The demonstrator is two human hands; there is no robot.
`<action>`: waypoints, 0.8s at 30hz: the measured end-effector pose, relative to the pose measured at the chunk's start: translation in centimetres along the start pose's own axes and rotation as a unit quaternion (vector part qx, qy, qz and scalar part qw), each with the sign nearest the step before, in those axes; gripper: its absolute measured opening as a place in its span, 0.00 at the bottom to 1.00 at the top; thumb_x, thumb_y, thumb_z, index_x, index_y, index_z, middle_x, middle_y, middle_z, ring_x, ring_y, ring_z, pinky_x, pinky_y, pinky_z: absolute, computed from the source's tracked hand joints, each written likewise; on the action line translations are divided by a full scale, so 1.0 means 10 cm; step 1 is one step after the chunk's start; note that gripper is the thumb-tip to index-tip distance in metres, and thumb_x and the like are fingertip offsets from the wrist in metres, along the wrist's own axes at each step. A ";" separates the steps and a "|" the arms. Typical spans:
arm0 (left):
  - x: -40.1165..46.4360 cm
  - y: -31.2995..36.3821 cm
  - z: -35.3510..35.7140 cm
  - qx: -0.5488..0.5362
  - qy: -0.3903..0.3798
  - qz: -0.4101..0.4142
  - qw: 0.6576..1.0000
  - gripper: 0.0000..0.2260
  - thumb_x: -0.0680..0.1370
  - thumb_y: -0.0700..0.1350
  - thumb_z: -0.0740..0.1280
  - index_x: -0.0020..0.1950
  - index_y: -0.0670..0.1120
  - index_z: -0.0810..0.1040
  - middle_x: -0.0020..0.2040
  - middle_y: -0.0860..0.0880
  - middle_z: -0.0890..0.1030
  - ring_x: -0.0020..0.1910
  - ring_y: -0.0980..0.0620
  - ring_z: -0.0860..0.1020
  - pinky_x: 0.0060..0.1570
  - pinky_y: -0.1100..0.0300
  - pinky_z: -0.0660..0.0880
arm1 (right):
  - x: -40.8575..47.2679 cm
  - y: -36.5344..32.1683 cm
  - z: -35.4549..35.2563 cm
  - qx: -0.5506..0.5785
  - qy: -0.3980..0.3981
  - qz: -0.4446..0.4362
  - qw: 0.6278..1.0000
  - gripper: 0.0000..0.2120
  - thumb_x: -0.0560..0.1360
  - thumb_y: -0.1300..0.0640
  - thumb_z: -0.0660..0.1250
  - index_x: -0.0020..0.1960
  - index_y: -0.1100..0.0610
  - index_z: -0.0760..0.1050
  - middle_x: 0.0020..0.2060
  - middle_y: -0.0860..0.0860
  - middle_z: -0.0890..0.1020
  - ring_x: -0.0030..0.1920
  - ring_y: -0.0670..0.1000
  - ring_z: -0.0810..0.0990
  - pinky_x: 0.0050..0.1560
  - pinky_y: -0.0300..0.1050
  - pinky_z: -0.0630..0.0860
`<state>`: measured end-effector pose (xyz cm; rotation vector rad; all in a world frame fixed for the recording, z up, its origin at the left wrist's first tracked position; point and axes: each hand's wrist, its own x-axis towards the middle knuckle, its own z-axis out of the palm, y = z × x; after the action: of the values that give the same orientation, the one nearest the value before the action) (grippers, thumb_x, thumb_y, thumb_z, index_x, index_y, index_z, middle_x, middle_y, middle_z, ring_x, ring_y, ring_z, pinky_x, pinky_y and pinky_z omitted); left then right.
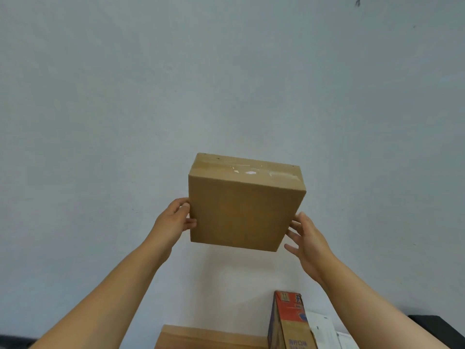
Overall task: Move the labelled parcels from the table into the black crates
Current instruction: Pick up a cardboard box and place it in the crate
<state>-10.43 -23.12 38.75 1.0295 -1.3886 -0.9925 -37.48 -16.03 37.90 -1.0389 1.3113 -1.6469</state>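
Up high, a brown box (241, 207) was gripped by the left hand (173, 220); the right hand (308, 244) lay loose beside it, so it could be dropped.

Both arms raised forward, left hand (173, 219) gripping with curled fingers (187, 210), right hand (308, 244) fingers spread

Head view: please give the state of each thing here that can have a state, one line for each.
brown parcel: lifted in the air before the wall, sealed with clear tape, tilted.
left hand: grips the parcel's left edge.
right hand: fingers spread, touching the parcel's right side.
printed carton: standing upright, closed.
flat cardboard box: lying at the bottom edge, mostly cut off.
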 end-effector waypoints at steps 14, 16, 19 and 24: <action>0.04 0.09 -0.05 -0.159 -0.082 -0.076 0.981 0.22 0.77 0.62 0.58 0.37 0.45 0.74 0.33 0.50 0.77 0.31 0.51 0.77 0.39 0.56 0.72 | 0.09 0.07 -0.18 -0.010 -0.051 0.080 0.995 0.32 0.75 0.30 0.47 0.65 0.48 0.74 0.57 0.52 0.82 0.60 0.54 0.78 0.62 0.58 0.74; 0.06 0.07 -0.05 -0.132 -0.103 -0.077 0.983 0.21 0.75 0.63 0.62 0.46 0.44 0.74 0.40 0.49 0.78 0.38 0.50 0.77 0.42 0.57 0.72 | 0.08 0.05 -0.19 -0.022 -0.068 0.090 0.993 0.32 0.75 0.31 0.46 0.63 0.49 0.75 0.56 0.53 0.82 0.59 0.54 0.78 0.62 0.58 0.73; 0.08 0.04 -0.05 -0.091 -0.099 -0.081 0.988 0.18 0.77 0.55 0.65 0.58 0.43 0.71 0.54 0.46 0.77 0.50 0.49 0.76 0.46 0.56 0.72 | 0.08 0.03 -0.20 -0.051 -0.086 0.089 0.991 0.29 0.76 0.33 0.47 0.60 0.50 0.75 0.53 0.54 0.83 0.58 0.55 0.79 0.62 0.59 0.73; 0.10 -0.01 -0.05 -0.052 -0.096 -0.069 0.992 0.08 0.79 0.46 0.63 0.57 0.45 0.73 0.56 0.47 0.77 0.55 0.50 0.74 0.54 0.53 0.70 | 0.09 0.03 -0.21 -0.064 -0.075 0.079 0.992 0.16 0.79 0.45 0.59 0.62 0.51 0.73 0.52 0.54 0.81 0.51 0.53 0.81 0.53 0.52 0.78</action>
<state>-9.98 -24.10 38.91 0.9833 -1.4193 -1.2814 -39.75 -16.19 37.42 -1.0831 1.3750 -1.3558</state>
